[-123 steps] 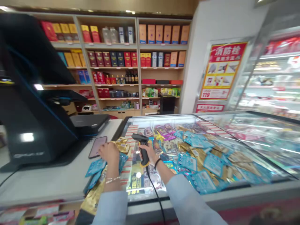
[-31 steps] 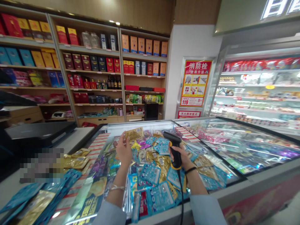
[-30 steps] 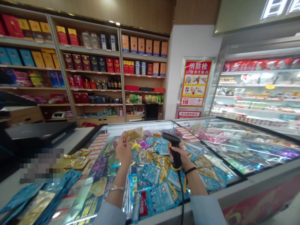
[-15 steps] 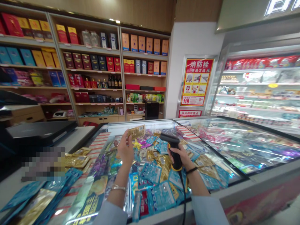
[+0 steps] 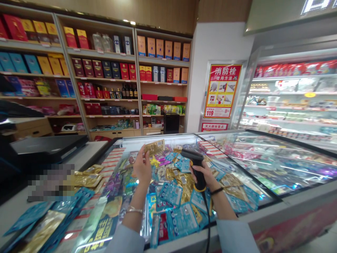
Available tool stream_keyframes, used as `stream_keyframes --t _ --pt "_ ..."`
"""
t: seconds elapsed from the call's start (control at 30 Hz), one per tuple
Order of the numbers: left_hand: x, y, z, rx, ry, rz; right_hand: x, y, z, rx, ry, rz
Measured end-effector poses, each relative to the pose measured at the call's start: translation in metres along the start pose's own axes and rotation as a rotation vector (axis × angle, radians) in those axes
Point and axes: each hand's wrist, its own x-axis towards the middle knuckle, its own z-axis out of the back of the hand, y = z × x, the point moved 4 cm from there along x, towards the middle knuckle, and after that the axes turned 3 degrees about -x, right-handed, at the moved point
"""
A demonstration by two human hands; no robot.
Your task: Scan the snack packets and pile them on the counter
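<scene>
My left hand (image 5: 142,168) pinches the left end of a gold foil packet (image 5: 154,147), raised over the freezer top with a printed label facing me. In my right hand (image 5: 204,175) is a black handheld barcode scanner (image 5: 198,169), its fingers wrapped round the grip. The scanner head points left toward the packet, and its cable (image 5: 206,214) hangs down to the front edge. Below both hands lie many blue packets (image 5: 184,218) and gold packets (image 5: 186,186), spread over the glass lid. A red packet (image 5: 163,225) lies near the front.
The glass-topped chest freezer (image 5: 265,161) runs off to the right. On the left counter lie more blue packets (image 5: 56,218) and gold packets (image 5: 88,180), beside a black device (image 5: 50,146). Shelves of boxes and bottles (image 5: 102,54) stand behind; a lit display fridge (image 5: 292,95) is at right.
Both hands keep nearly the same pose, with the packet and scanner still held. The whole view has shifted very slightly.
</scene>
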Motion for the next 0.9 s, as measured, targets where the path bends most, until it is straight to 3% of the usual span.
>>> stream_keyframes --t 0.37,0.53,0.73,0.9 --pt "-0.003 0.006 -0.004 -0.016 0.016 -0.008 0.000 -0.002 0.001 0.007 -0.020 -0.013" --pt "-0.011 0.019 -0.017 0.015 0.094 -0.019 0.003 -0.002 0.007 0.092 0.009 -0.019" --pt "-0.013 0.030 -0.015 0.081 0.114 0.052 0.008 0.000 0.023 0.255 -0.045 0.000" --pt "-0.016 0.036 -0.010 0.187 0.121 0.158 0.012 -0.006 0.031 0.261 -0.089 0.010"
